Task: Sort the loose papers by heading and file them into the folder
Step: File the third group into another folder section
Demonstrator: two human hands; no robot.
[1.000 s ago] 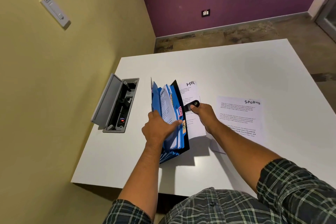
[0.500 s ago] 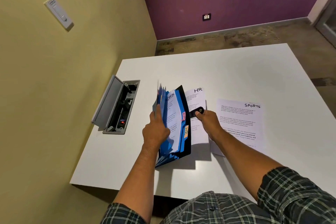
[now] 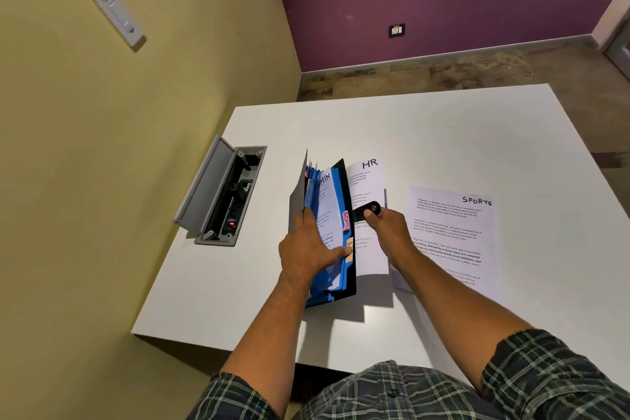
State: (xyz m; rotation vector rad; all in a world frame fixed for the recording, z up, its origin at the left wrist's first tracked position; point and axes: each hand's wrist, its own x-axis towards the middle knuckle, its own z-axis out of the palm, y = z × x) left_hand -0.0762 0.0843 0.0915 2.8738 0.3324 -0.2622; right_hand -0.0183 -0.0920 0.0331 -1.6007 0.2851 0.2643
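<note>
On the far left, a yellow wall carries a white switch plate [image 3: 118, 19]. Right of it, set into the white table [image 3: 443, 133], a grey socket box [image 3: 223, 196] stands with its lid tilted up; a small red light shows inside.

Centre: the folder [image 3: 335, 232] — an expanding file with blue dividers and a black outer cover — stands fanned open on the table, resting on its lower edge. A sheet headed ADMIN [image 3: 325, 208] sits between the blue dividers, its heading showing at the top. A pink tab marked ADMIN and an orange tab below it project from the dividers' right edge.

The left hand [image 3: 308, 249] is in the folder's pockets: fingers curled over the near dividers and the ADMIN sheet, thumb stretched right to touch the orange tab.

Just right of the black cover, a sheet headed HR [image 3: 370, 215] lies partly under the folder. The right hand [image 3: 388, 228] pinches the folder's black strap [image 3: 366, 210] — thumb pressed beside its round snap, remaining fingers curled beneath and hidden.

Further right, a sheet headed SPORTS [image 3: 456, 232] lies flat on the table, near the HR sheet, its near-left part covered by the right forearm. Both forearms come from plaid sleeves at the bottom edge.
</note>
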